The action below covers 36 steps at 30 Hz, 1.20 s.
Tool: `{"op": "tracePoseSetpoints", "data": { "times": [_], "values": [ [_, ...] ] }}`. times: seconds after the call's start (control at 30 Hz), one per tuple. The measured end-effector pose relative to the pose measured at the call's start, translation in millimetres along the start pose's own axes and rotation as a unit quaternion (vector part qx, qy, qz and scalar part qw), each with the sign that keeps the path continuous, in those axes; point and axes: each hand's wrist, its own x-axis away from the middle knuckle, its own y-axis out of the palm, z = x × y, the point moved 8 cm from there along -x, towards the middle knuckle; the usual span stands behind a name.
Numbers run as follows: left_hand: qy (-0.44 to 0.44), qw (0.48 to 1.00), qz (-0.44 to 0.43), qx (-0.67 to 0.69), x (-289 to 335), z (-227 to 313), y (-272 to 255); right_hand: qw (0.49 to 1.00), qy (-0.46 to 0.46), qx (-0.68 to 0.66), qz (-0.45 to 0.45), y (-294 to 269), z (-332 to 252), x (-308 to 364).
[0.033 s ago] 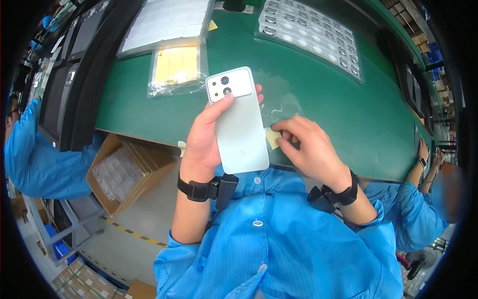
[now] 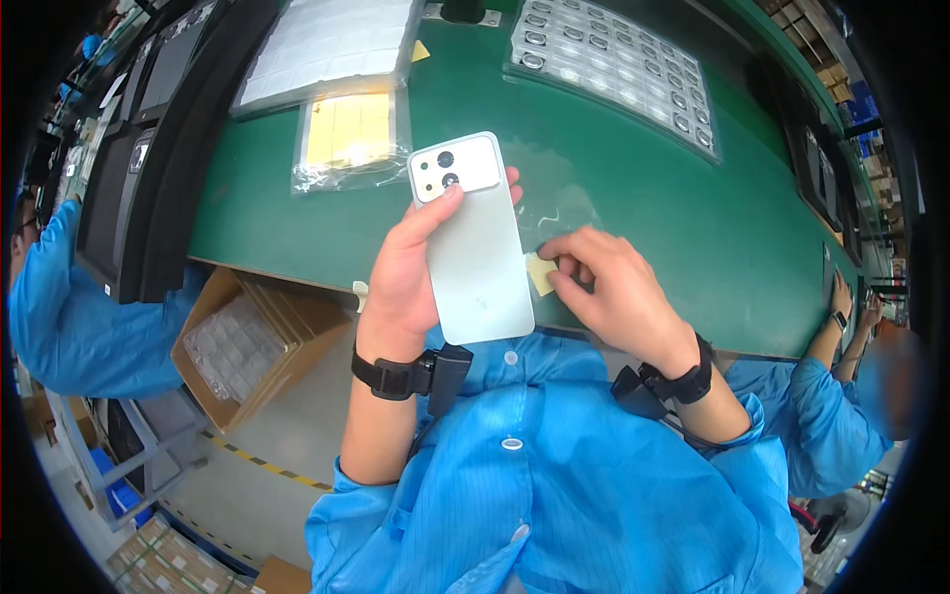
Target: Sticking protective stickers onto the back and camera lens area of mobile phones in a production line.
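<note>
Phone (image 2: 483, 262) gripped in the left hand (image 2: 404, 282), long axis near to far, far end leaning left; just right, the right hand (image 2: 623, 297) touches a yellow slip (image 2: 540, 276), whether pinching I cannot tell.

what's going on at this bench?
Someone's left hand holds a pale phone, its back facing the camera and the thumb at the camera bump. The right hand has its fingers at a small yellow piece; whether it's gripped is unclear. Farther back on the green bench sits a clear tray of round parts.
</note>
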Motion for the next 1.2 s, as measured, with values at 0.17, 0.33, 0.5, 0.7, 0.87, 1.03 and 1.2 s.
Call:
{"op": "tracePoseSetpoints", "data": {
  "times": [0.17,0.33,0.5,0.7,0.87,1.03,1.2],
  "values": [
    [-0.021,1.0,-0.006,0.016,-3.7,-2.8,-1.0,0.997,0.058,-0.026,-0.051,0.3,3.3,-13.6],
    [-0.031,0.999,-0.007,0.022,-3.1,-2.2,1.1,0.997,0.041,-0.039,-0.052,1.6,3.7,-15.0],
    [-0.034,0.999,-0.004,0.022,5.5,-4.0,0.4,0.999,-0.017,0.007,0.029,-1.9,-2.9,-10.9],
    [-0.057,0.998,-0.009,0.015,6.6,-13.0,2.5,0.999,-0.03,-0.015,0.024,-12.4,-6.0,-5.2],
    [-0.059,0.998,-0.008,0.027,6.8,-9.5,8.4,0.998,-0.05,0.015,-0.018,-11.7,-0.8,-9.1],
    [-0.05,0.998,-0.009,0.026,9.0,-7.2,6.2,0.996,-0.085,-0.01,-0.026,-11.1,-2.7,-8.7],
    [-0.101,0.994,-0.002,0.049,8.5,-15.8,26.6,0.995,-0.086,-0.029,-0.037,-18.0,-5.7,-5.8]
  ]
}}
